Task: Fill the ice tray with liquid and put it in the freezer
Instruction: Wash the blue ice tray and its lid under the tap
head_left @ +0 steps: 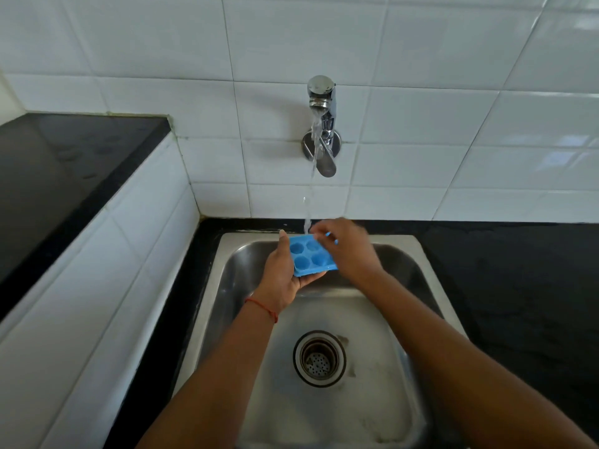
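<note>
A small blue ice tray (308, 256) with round cups is held over the far end of the steel sink (227, 241). My left hand (280, 277) cups it from below and along its left edge. Over the tray's right side lies my right hand (345, 246), gripping the right edge and hiding part of it. A chrome tap (321, 102) on the tiled wall runs, and its stream of water (309, 189) falls onto the tray's far edge.
The sink has a round drain strainer (319, 358) in its floor. Black countertop (518, 286) surrounds it on the right and back. A higher black counter (55, 176) with a white tiled face stands to the left.
</note>
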`<state>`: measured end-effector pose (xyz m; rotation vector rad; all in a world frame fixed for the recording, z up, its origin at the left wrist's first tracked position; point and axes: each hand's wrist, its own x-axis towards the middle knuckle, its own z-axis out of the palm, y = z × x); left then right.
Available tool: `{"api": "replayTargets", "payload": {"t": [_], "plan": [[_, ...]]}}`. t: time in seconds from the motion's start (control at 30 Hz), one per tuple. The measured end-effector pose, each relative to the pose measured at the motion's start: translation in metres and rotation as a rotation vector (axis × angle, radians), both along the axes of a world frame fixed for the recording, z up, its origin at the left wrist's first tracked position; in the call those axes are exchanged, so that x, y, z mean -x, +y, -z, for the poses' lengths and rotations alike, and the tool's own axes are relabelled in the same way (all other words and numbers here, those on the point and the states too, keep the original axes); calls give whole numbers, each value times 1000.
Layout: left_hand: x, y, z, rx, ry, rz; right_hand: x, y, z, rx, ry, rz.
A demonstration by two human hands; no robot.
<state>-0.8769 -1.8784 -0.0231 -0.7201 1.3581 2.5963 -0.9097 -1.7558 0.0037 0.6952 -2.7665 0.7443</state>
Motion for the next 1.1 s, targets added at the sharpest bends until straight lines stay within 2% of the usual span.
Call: {"api": "replayTargets", "payload": {"t": [0.07,0.1,0.17,0.47,0.63,0.97,1.1], "plan": [[0,4,-1,28,-4,33,-5,-5,17,-300,-2,-116],[1,6,-1,56,-1,50,-2,-6,21,-342,-19,-118],[1,7,-2,85,5,53,1,-8,17,-347,-84,-114],[8,7,-11,67,35,-36,10,-14,5,-438,48,-153],[14,8,-12,110,69,-36,15,-10,-4,-328,24,-64],[27,12,-13,182,116,-33,24,-12,-4,-462,4,-85],[30,10,-6,261,173,-5,22,-13,-2,-361,-32,-88]]}}
